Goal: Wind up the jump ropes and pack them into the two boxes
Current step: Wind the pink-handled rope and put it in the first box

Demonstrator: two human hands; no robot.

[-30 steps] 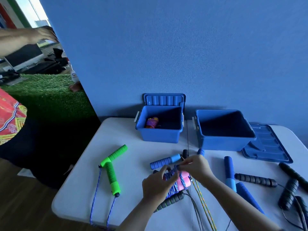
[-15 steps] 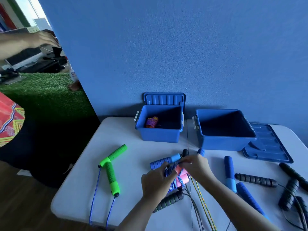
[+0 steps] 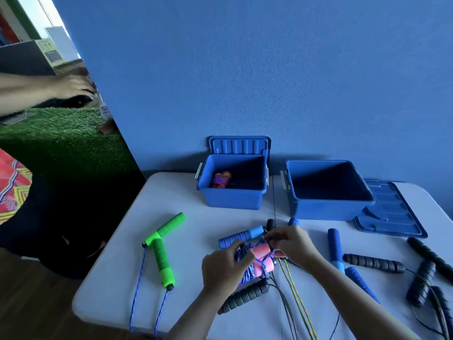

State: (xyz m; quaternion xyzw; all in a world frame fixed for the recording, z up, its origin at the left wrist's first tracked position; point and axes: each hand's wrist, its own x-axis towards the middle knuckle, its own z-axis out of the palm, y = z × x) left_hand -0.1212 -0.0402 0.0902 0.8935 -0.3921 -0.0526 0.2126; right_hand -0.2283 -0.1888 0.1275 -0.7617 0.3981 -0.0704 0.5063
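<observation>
The left hand (image 3: 226, 268) grips the near end of a bundle, the pink handles (image 3: 263, 260) with blue cord (image 3: 247, 271) wound round them; its fingers curl over the cord coils, thumb toward the pink foam; the right hand (image 3: 291, 244) pinches a strand of the cord at the far top of the bundle, fingertips bent in close together, just beside the left thumb; the bundle sits between the two hands, just above the white table (image 3: 117, 278), whether touching it I cannot tell.

Behind the hands stand two open blue boxes; the left box (image 3: 231, 197) holds one wound rope (image 3: 221, 179) in orange and purple against its left wall, its lid (image 3: 239, 145) upright behind it; the right box (image 3: 326, 209) shows only dark inside, and its lid (image 3: 392, 212) lies flat to its right, partly under the box's edge.

Loose on the table: green handles (image 3: 161, 249) lying in a T at left, their blue cord hanging over the near edge; a blue handle (image 3: 241, 236) just behind the bundle; a black handle with green rings (image 3: 242, 296) under the left wrist; thin black and yellow cords (image 3: 294, 298) running toward the near edge; further blue handles (image 3: 335, 249) and black handles (image 3: 372, 262) to the right, well apart from the bundle.

At far left another person's hand (image 3: 73, 85) rests on something dark above green turf (image 3: 61, 133).
</observation>
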